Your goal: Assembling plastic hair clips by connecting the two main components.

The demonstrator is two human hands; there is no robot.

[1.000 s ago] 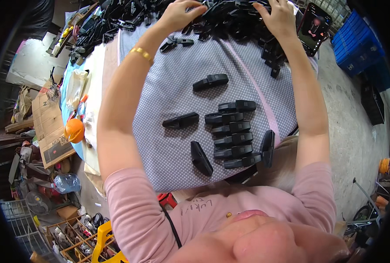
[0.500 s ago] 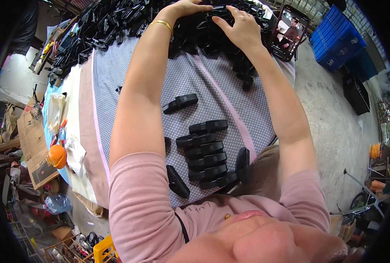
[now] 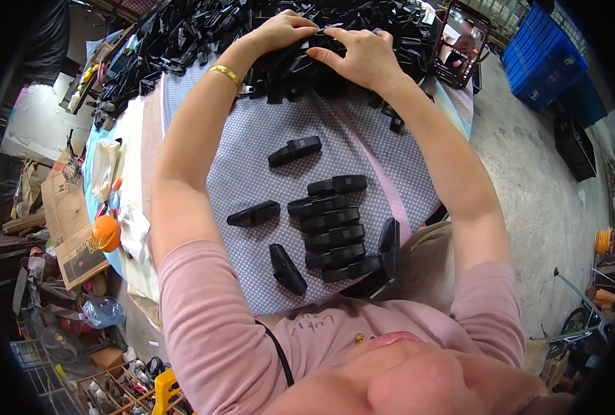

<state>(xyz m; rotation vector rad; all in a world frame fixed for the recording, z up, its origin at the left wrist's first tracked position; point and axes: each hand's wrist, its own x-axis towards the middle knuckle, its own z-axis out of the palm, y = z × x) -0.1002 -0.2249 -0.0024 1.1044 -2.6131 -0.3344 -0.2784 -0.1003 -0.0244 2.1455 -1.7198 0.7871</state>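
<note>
A large heap of black plastic pieces (image 3: pixel 183 34) covers the far side of the table. My left hand (image 3: pixel 284 32) lies over its near part, fingers stretched to the right. Close beside it, my right hand (image 3: pixel 364 59) rests on the same pieces, thumb apart from the fingers. Nothing gripped shows in either hand, though some fingertips are hard to make out among the black parts. Nearer me, several black parts form a stacked row (image 3: pixel 333 236). Separate black parts lie left of the row: one angled piece (image 3: pixel 288 270), one flat piece (image 3: pixel 253 214), and another farther off (image 3: pixel 295 151).
A dotted grey cloth (image 3: pixel 245 176) with a pink stripe covers the table. A phone (image 3: pixel 461 45) stands at the far right. An orange round object (image 3: pixel 105 234) and white plastic lie at the left edge. Blue crates (image 3: pixel 544 59) stand on the floor at right.
Both hands have come closer together and slightly nearer me over the heap. My left forearm has swung left, uncovering the flat black piece. The whole view has shifted a little.
</note>
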